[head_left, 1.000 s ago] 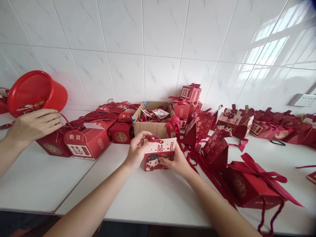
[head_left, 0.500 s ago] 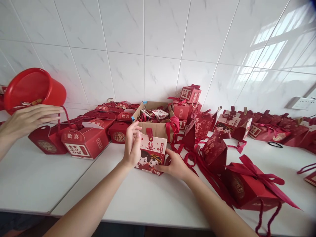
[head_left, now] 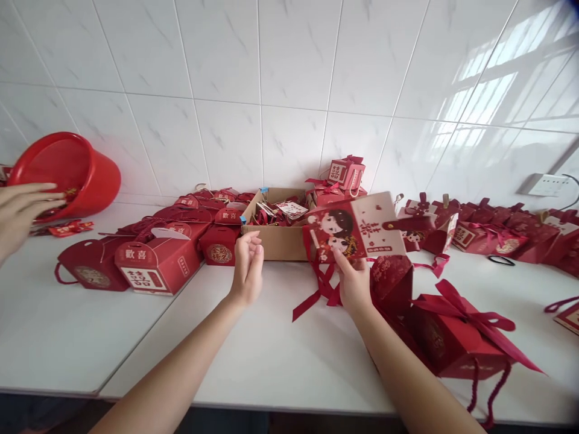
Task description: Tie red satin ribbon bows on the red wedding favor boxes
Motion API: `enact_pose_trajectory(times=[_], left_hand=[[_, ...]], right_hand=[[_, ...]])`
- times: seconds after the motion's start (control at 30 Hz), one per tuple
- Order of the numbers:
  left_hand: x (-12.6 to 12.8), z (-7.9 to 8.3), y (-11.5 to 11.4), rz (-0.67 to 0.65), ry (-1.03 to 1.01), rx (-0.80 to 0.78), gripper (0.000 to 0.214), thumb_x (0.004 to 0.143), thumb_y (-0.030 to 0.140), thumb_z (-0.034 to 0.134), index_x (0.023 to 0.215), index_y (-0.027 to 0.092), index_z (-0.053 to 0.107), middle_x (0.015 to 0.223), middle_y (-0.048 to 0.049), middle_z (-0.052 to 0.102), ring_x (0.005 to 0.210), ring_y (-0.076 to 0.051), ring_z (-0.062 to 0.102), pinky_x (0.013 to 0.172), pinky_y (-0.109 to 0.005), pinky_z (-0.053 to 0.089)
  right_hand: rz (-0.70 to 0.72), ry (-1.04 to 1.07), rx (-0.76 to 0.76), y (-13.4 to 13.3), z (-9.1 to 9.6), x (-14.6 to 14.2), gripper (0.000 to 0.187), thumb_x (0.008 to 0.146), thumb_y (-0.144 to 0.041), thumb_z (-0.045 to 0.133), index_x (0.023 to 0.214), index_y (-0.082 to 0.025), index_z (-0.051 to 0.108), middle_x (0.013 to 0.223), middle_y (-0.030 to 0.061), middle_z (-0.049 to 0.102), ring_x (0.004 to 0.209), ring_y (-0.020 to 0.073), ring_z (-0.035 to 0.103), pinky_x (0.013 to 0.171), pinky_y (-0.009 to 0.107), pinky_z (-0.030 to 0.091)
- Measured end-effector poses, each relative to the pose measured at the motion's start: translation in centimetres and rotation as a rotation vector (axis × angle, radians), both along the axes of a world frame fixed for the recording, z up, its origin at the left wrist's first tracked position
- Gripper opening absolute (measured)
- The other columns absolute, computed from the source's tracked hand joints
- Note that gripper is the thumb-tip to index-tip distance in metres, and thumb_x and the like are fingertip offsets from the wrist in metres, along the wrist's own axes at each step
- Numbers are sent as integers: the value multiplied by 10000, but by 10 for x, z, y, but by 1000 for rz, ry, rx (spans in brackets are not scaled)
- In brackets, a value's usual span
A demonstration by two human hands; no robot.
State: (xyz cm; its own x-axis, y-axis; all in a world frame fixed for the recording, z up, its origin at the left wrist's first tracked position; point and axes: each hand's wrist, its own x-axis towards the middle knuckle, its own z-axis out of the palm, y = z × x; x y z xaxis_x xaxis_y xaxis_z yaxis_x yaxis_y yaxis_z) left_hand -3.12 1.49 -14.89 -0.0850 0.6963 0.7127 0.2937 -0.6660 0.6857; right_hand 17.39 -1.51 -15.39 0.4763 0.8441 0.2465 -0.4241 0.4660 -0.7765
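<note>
My right hand (head_left: pixel 355 280) grips a red and cream paper gift box (head_left: pixel 357 229) with a cartoon couple on its front. The box is raised above the table and turned on its side, its strap with a gold stud pointing right. My left hand (head_left: pixel 248 268) is in the air in front of the cardboard carton (head_left: pixel 283 243), fingers loosely curved and nothing in them. Dark red ribbons (head_left: pixel 323 286) trail below the held box. Close to my right forearm stands a red box with a ribbon bow (head_left: pixel 465 337).
At the left, another person's hand (head_left: pixel 22 211) is by a tipped red bucket (head_left: pixel 99 181), near small red packets (head_left: pixel 67 228). Red handled boxes (head_left: pixel 158 262) crowd the left side. More gift boxes (head_left: pixel 493 238) line the wall at right, near a black loop (head_left: pixel 501 261).
My right hand has lifted the gift box up and right, turning it sideways. My left hand has come away from it. The other person's hand has left the rope handle and moved to the bucket.
</note>
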Motion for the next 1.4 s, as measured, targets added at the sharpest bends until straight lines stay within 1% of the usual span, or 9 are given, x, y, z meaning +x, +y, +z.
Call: enact_pose_trajectory(times=[0.1,0.17,0.37,0.53,0.8,0.97,1.13,1.3,1.4], left_hand=[[2,-1,-1,-3,52,-15,408,933,487,354,1194,185,438,1082,-101,467,979,-215,467,887,-385,407],[2,-1,-2,-10,82,-21,383,940,462,350,1191,187,440,1083,-102,473,965,-210,474,871,-379,413],[3,0,-4,-67,225,-68,309,947,416,359,1125,194,479,1118,-101,475,1038,-217,479,856,-358,429],[5,-1,-6,-133,354,-131,280,945,404,375,1096,200,494,1126,-93,490,1062,-222,484,905,-377,427],[5,-3,-5,-119,367,-156,319,944,411,385,1164,191,457,1093,-92,510,1033,-217,502,959,-427,408],[5,-3,-6,-113,379,-147,297,943,398,391,1151,198,460,1096,-92,513,1038,-218,510,949,-422,417],[6,-4,-7,-114,378,-159,313,940,403,398,1166,193,450,1103,-94,507,1040,-214,501,966,-425,405],[6,-7,-5,-112,364,-165,348,938,407,405,1221,205,405,1109,-91,501,1034,-210,495,984,-434,393],[6,-9,-5,-118,363,-160,353,937,405,406,1232,210,393,1109,-91,497,1033,-209,498,983,-433,393]], right_hand=[[-72,68,-29,7,-4,7,380,618,-365,819,842,-178,576,760,-34,620,586,65,571,532,184,481],[-89,67,-29,10,-5,9,390,624,-382,812,848,-180,565,736,-46,598,568,59,554,518,177,471],[-141,46,-60,15,-10,9,526,593,-365,827,1018,-191,570,941,15,654,820,134,658,671,215,555],[-215,14,-77,22,-17,13,701,584,-341,831,1190,-227,498,1221,57,587,1076,185,616,828,263,571],[-214,-105,-129,30,-33,15,630,644,-383,761,1166,-188,467,1165,92,611,970,205,659,871,357,558],[-201,-205,-130,29,-37,14,598,642,-359,731,1142,-174,459,1154,122,607,1071,245,617,946,411,503],[-194,-300,-41,25,-34,6,631,668,-321,676,1217,-196,391,1337,145,454,1166,232,559,1006,401,454],[-300,-545,99,17,-32,0,696,722,-247,623,1343,-251,308,1494,139,116,1160,226,543,939,399,498],[-396,-741,165,12,-32,-2,610,756,-226,587,1320,-240,355,1451,136,129,1146,220,529,924,407,503]])
